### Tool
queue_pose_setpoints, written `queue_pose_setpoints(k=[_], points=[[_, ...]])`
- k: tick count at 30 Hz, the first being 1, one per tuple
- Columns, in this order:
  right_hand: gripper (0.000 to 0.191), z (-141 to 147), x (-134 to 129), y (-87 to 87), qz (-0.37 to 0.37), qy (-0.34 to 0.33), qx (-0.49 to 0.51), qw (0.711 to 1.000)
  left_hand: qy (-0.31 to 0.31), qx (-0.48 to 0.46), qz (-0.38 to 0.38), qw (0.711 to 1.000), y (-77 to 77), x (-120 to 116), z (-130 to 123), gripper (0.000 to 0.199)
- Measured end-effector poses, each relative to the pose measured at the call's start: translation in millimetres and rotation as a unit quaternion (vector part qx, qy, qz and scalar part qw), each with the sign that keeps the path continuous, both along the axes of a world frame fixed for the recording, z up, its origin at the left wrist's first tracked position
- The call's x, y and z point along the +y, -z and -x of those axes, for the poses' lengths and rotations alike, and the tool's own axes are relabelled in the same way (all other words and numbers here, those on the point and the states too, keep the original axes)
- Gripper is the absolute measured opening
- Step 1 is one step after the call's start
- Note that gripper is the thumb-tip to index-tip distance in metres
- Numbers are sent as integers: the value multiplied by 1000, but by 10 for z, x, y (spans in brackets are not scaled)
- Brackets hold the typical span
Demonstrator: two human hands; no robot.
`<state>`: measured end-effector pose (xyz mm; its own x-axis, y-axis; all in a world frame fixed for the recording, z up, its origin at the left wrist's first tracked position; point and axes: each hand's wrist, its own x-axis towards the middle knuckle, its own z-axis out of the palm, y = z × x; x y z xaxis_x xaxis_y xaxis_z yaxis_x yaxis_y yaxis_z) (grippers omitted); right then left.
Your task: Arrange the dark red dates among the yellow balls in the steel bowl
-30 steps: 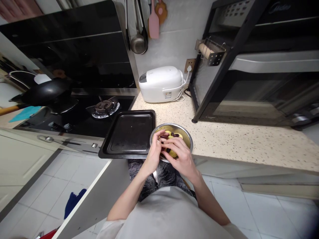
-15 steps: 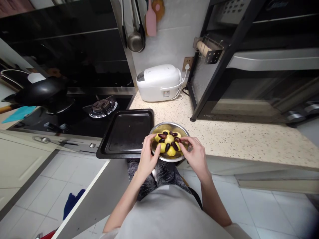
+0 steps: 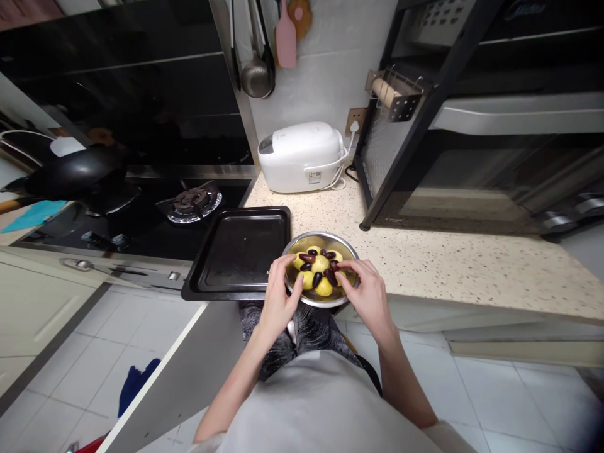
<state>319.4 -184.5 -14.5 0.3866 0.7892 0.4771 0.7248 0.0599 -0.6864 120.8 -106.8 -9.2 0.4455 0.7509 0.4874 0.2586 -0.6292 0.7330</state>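
Note:
A round steel bowl (image 3: 322, 303) at the counter's front edge holds several yellow balls (image 3: 323, 287) around a central one, with several dark purple oval pieces (image 3: 317, 279) between them. My left hand (image 3: 279, 294) is at the bowl's left side, thumb and fingers apart, with nothing gripped between them. At the right side, my right hand (image 3: 367, 296) reaches over the rim, its thumb and fingertips at a yellow ball and close to a dark piece. Whether those fingertips grip anything is too small to tell.
A black baking tray (image 3: 243, 251) lies left of the bowl, beside the gas stove (image 3: 191, 201) with a dark wok (image 3: 75, 173). Behind stands a white appliance (image 3: 302, 157). A large oven (image 3: 495, 170) is at the right. Below the counter, a grey panel (image 3: 174, 377) juts out.
My right hand's fingertips have shifted slightly at the right of the bowl. My left hand and the bowl are nearly unchanged.

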Motion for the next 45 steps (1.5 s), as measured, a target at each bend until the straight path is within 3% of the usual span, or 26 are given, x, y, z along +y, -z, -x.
queue_pose_setpoints(k=[14, 25, 32, 37, 45], points=[[11, -93, -106, -19, -42, 53, -11, 998, -3, 26, -21, 999, 34, 2, 30, 31], [12, -83, -92, -17, -48, 48, -12, 998, 25, 56, -31, 998, 56, 25, 32, 41], [13, -108, -79, 24, -26, 39, -6, 999, 66, 126, -28, 989, -38, 99, 10, 73], [33, -112, -61, 60, 28, 6, -44, 999, 115, 221, -38, 968, -153, 294, -100, 104], [45, -81, -46, 42, 89, -23, -148, 985, 166, 314, -43, 934, -219, 516, -310, 102]])
